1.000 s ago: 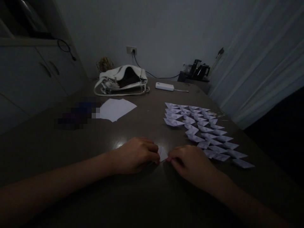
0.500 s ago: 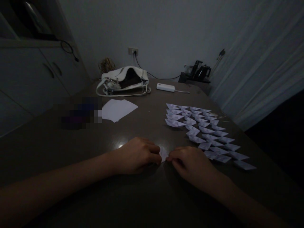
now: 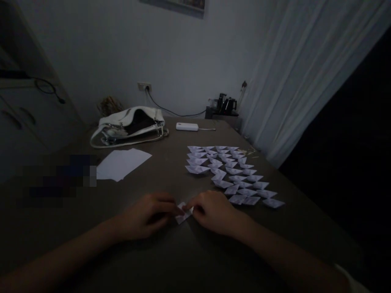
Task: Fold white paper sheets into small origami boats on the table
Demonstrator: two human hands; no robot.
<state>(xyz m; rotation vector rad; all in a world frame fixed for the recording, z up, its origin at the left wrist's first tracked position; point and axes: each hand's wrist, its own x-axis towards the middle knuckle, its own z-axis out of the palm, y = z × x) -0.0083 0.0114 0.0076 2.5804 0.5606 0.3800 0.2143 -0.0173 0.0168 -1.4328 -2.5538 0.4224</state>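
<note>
A small piece of folded white paper (image 3: 182, 218) lies on the table between my two hands. The fingertips of my left hand (image 3: 151, 215) press on its left side, with the thumb bent below them. From the right, my right hand (image 3: 212, 211) is curled, its index finger on top of the paper and its thumb at the right edge. Fingers cover part of the folds. Just beyond my right hand, several folded paper boats (image 3: 235, 171) sit in rows.
Loose white paper sheets (image 3: 122, 162) lie at the left, beside a blurred-out patch. Farther back are an open white handbag (image 3: 122, 124) and a white power bank (image 3: 187, 127) with a short cable. A black kettle (image 3: 229, 106) stands in the far right corner, near a pale curtain (image 3: 275, 81).
The camera view has turned right and upward, so everything sits farther left and lower. My right index finger has come onto the folded paper, and my left fingers have straightened somewhat.
</note>
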